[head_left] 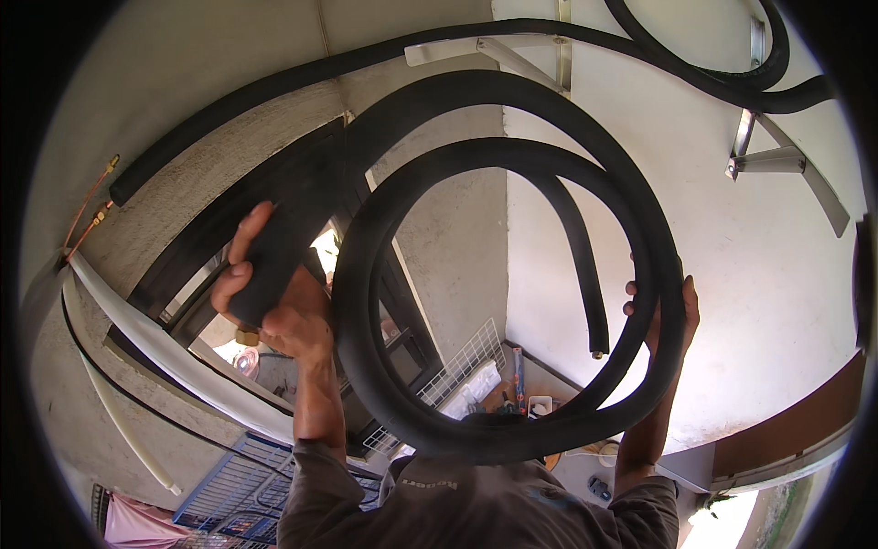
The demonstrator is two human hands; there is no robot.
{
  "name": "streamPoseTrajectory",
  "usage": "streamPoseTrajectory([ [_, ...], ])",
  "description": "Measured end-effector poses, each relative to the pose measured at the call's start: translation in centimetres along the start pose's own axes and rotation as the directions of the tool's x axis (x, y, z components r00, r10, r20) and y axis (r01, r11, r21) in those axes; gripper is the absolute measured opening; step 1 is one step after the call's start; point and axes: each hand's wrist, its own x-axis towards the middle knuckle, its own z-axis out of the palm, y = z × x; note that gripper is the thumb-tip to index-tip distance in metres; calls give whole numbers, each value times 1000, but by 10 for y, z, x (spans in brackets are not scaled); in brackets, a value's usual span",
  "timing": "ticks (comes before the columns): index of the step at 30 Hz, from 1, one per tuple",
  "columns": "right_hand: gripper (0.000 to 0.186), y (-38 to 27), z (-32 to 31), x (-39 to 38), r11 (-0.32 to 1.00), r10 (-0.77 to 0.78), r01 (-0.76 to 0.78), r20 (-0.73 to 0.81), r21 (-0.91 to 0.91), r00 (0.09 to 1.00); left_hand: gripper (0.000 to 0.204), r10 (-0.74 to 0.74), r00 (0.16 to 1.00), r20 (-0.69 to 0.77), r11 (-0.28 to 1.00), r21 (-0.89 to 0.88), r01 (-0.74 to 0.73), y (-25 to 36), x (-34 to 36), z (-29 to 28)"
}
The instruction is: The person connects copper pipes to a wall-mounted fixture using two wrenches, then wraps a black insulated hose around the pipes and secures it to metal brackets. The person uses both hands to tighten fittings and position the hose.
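Note:
A large coil of black foam-insulated pipe [494, 439] is held up in front of me, looped more than once. My left hand [300, 316] grips its outer end, with fingers wrapped round the foam. A brass flare nut [247, 338] sticks out just below those fingers. The coil's other end hangs inside the loops and shows a small brass fitting [597, 355]. On the right side of the loops, my right hand [690, 309] is wrapped round the tubing; part of it is hidden behind the foam.
Another black insulated pipe [302, 75] runs along the wall above, near copper pipe ends [99, 216] and a white sleeve [174, 346]. Metal brackets [768, 161] jut from the white wall. A dark-framed window [402, 352] stands behind the coil. Below are a blue rack [229, 485] and wire mesh [471, 361].

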Motion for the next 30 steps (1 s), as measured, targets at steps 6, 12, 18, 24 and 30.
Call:
streamPoseTrajectory([
  [6,67,22,11,-26,872,-378,444,-294,207,878,36,62,997,-44,948,316,-45,8,36,29],
  [12,59,36,0,-127,780,-347,113,-276,-615,896,39,85,931,-355,956,291,24,41,-15,29],
  [18,96,57,0,-181,-6,-828,508,289,-861,480,38,148,905,-399,905,424,39,47,-7,34],
  [24,83,30,33,-182,-534,-527,367,639,-762,560,37,-52,906,-419,913,349,213,40,20,77],
  [30,68,-65,107,-115,-568,-499,402,689,-718,526,30,28,939,-344,946,312,86,24,86,117],
])
